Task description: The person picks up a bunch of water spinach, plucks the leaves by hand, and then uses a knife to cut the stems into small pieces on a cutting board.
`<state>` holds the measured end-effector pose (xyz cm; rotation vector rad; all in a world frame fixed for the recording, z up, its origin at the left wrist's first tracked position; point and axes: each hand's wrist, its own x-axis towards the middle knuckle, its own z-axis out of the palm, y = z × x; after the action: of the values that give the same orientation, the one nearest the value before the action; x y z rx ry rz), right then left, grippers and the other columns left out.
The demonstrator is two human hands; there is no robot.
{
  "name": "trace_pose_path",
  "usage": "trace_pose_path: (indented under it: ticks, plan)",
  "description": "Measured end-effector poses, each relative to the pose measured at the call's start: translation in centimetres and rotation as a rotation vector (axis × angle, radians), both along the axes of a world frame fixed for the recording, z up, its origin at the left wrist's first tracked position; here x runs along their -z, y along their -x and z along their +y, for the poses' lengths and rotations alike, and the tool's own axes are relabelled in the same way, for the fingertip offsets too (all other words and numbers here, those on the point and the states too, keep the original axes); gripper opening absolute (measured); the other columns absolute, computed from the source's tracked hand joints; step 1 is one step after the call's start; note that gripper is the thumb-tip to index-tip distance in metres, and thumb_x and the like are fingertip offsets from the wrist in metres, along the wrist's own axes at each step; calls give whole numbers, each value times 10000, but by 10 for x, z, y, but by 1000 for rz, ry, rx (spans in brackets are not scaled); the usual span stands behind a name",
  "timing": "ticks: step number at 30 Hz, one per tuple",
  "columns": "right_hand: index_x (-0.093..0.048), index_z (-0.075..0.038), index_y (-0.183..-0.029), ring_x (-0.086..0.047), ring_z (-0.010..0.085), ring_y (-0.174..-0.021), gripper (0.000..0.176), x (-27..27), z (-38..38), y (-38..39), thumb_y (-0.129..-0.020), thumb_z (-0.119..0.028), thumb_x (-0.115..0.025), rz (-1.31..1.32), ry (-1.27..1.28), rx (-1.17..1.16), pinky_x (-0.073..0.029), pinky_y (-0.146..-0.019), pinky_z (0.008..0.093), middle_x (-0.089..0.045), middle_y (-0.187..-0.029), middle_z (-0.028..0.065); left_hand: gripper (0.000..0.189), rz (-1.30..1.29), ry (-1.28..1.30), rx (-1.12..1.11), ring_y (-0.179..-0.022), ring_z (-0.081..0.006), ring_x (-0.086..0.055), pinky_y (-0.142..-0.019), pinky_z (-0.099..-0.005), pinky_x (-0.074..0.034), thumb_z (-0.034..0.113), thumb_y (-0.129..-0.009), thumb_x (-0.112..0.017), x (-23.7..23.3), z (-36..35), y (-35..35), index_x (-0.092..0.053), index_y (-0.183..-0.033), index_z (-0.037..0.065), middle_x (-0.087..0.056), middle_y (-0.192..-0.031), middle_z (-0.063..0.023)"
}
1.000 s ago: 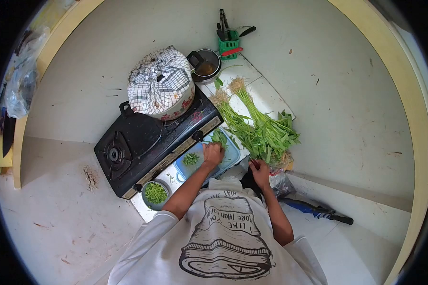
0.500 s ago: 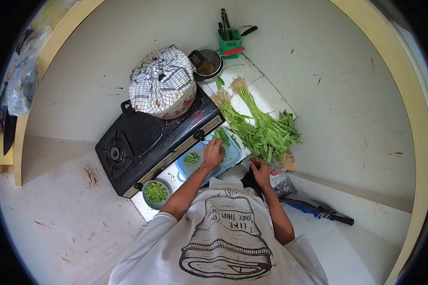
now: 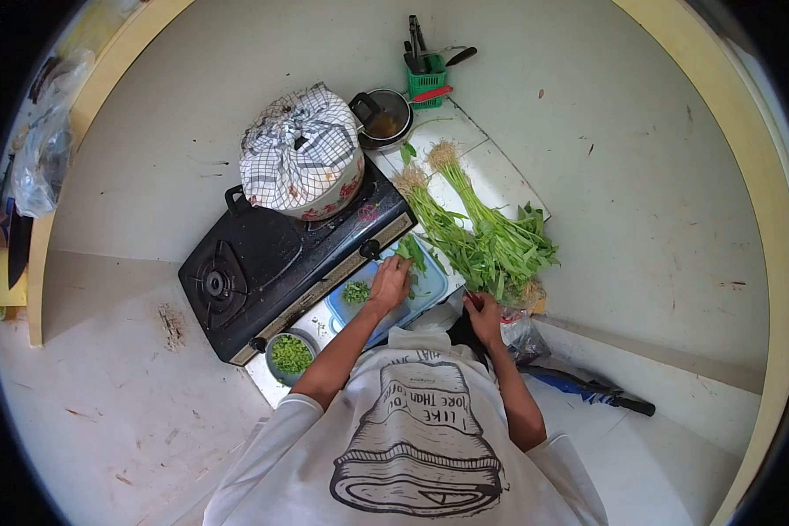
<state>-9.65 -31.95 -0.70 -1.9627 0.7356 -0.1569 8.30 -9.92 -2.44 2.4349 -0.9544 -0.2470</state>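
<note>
My left hand [image 3: 391, 282] is over a blue tray-like board [image 3: 430, 290], its fingers closed on some leafy greens [image 3: 411, 252] at the board's upper side. A small heap of chopped greens [image 3: 356, 292] lies on the board, left of that hand. To the right of the board, my right hand [image 3: 483, 317] is closed around a small red-handled knife [image 3: 473, 300]; its blade hardly shows. Bunches of long-stemmed leafy greens with roots [image 3: 491, 237] lie just beyond this hand. A grey bowl [image 3: 273, 367] holds chopped green pieces [image 3: 291, 354] at lower left.
A black two-burner stove [image 3: 263, 254] stands along the board's far side, bearing a large pot [image 3: 329, 203] covered with a checked cloth [image 3: 294, 149]. Behind are a small pan [image 3: 386, 118] and a green utensil basket [image 3: 427, 83]. A plastic bag [image 3: 522, 337] sits at right.
The whole view has shifted very slightly. Both hands stay in nearly the same places, the left on the greens and the right around the red-handled knife.
</note>
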Motion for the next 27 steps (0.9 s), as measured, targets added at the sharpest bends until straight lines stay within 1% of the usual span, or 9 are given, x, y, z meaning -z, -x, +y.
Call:
trace_pose_path:
  ticks: [2, 5, 8, 14, 17, 20, 23, 26, 27]
  plan:
    - [-693, 18, -993, -641, 230, -712, 344, 1, 1, 0, -915, -304, -783, -5, 7, 2, -510, -687, 375, -696, -809, 136, 383, -4, 67, 68, -1115, -355, -568, -960, -477, -459, 77, -857, -639, -24, -2, -1, -684, -1237, 88, -605, -1149, -150]
    - [-694, 19, -976, -631, 219, -701, 336, 4, 1, -2, -914, -299, -784, -17, 22, -5, -504, -674, 371, -694, -798, 134, 398, -1, -99, 153, -1119, -353, -569, -965, -474, -463, 60, -825, -660, -25, -12, -3, -689, -1221, 92, -591, -1227, -125]
    - [-694, 20, -964, -618, 200, -688, 331, 2, -2, -3, -913, -294, -786, -29, -49, -24, -497, -662, 363, -689, -782, 125, 350, -30, -81, 126, -1103, -361, -569, -960, -484, -448, 79, -853, -647, -7, -16, -5, -697, -1199, 89, -602, -1137, -148]
    - [-697, 20, -964, -605, 185, -673, 326, 4, -5, -2, -913, -289, -786, 32, 5, 3, -496, -661, 355, -688, -769, 114, 222, 24, 48, -88, -1053, -375, -600, -909, -499, -473, 85, -856, -652, -6, -3, 3, -706, -1067, 42, -645, -1064, -168]
    - [-699, 22, -966, -617, 195, -676, 333, 10, -5, -3, -914, -295, -784, 0, -16, 36, -503, -666, 358, -690, -777, 117, 217, -29, 87, -139, -1037, -380, -604, -873, -510, -486, 92, -851, -660, 15, 15, 9, -709, -1056, 39, -653, -1052, -180]
    - [-701, 22, -969, -635, 209, -688, 343, 6, -7, -8, -915, -307, -782, 43, 26, -12, -510, -675, 370, -694, -792, 125, 198, 27, 48, -209, -1036, -381, -598, -860, -516, -490, 109, -852, -673, 13, 21, 12, -710, -1034, 40, -636, -1054, -182]
    - [-705, 21, -972, -649, 225, -702, 352, 2, -6, -11, -913, -317, -782, 24, 55, -31, -516, -685, 381, -701, -813, 132, 194, -14, -3, -264, -1017, -371, -593, -853, -513, -483, 129, -852, -688, -1, 12, 14, -710, -1027, 49, -605, -1032, -170]
    - [-708, 21, -982, -656, 250, -712, 361, 7, -7, -12, -910, -324, -784, 60, 5, -30, -520, -697, 388, -709, -830, 146, 217, 40, -1, -192, -1020, -363, -577, -846, -494, -472, 147, -855, -700, -7, 4, 9, -704, -1061, 75, -570, -1037, -160]
    - [-708, 20, -981, -656, 254, -710, 362, 8, -8, -11, -910, -327, -785, 48, 39, -43, -520, -695, 388, -709, -832, 147, 238, 1, 1, -168, -1027, -358, -575, -851, -489, -465, 143, -848, -705, -14, -1, 9, -702, -1079, 87, -567, -1045, -157]
